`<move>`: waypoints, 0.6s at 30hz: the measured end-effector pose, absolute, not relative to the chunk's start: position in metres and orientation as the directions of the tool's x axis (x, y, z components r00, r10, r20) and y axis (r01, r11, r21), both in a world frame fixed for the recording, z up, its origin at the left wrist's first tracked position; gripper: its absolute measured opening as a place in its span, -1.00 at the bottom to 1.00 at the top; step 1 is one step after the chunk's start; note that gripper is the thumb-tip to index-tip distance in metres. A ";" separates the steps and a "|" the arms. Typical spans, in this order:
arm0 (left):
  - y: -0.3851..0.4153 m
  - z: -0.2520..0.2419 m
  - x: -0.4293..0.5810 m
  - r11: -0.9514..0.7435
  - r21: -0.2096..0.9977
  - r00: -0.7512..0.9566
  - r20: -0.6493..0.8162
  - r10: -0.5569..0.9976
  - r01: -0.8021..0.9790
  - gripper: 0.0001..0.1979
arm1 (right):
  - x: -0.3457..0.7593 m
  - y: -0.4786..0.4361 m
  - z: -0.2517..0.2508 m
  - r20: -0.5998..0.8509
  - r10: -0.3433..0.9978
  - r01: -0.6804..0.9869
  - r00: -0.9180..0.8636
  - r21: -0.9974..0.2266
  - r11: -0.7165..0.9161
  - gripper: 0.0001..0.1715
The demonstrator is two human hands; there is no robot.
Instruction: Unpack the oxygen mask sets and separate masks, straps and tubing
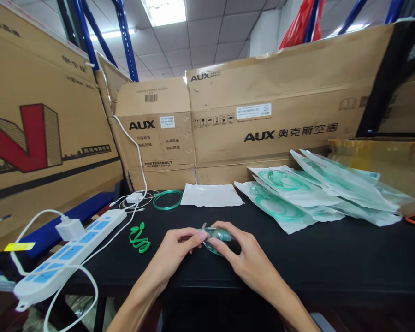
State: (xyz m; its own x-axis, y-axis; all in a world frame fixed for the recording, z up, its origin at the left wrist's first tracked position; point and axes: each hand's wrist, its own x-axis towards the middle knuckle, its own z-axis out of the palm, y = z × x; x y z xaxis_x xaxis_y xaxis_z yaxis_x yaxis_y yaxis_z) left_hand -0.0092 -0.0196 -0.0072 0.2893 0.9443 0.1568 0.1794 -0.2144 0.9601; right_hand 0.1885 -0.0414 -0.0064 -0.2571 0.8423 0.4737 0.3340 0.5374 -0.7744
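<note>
Left hand: The left hand (174, 246) reaches in from the lower centre of the head view, thumb and fingertips pinched on the left end of a clear teal plastic piece (218, 235).
Right hand: The right hand (244, 251) closes over the same piece from the right side, fingers curled across its top and hiding much of it.
Held piece: It sits between the two hands, low over the near middle of the black table (332, 258); whether it touches the tabletop cannot be told.
Green strap: A bright green strap (139, 237) lies in loose loops on the table, just left of the left hand.
Tubing: A coil of green tubing (168, 199) lies near the back edge, beside a flat clear pouch (210, 195).
Sealed packs: A fanned heap of sealed packs (297, 198), green tubing visible inside, covers the right rear of the table, well apart from the hands.
Power strip: A white power strip (65, 251) with blue sockets lies at the left end, a white charger (69, 228) plugged into it.
Backdrop: Cardboard cartons (280, 110) printed AUX stand upright behind the table.
</note>
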 end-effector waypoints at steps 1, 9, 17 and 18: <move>-0.020 -0.007 -0.009 -0.210 0.964 0.292 0.156 0.944 0.162 -0.64 | 0.189 -0.041 -0.006 0.471 0.843 0.333 -0.262 -0.775 0.536 -0.81; -0.025 -0.004 -0.002 -0.212 0.970 0.272 0.172 0.947 0.123 -0.65 | 0.187 -0.039 -0.011 0.567 0.797 0.362 -0.209 -0.712 0.602 -0.68; -0.024 -0.013 -0.001 -0.119 0.993 0.272 0.106 0.956 0.029 -0.58 | 0.188 -0.036 -0.014 0.530 0.818 0.356 -0.223 -0.737 0.574 -0.76; -0.025 -0.012 0.000 -0.118 0.992 0.265 0.104 0.959 0.035 -0.56 | 0.188 -0.036 -0.015 0.531 0.815 0.353 -0.231 -0.735 0.579 -0.77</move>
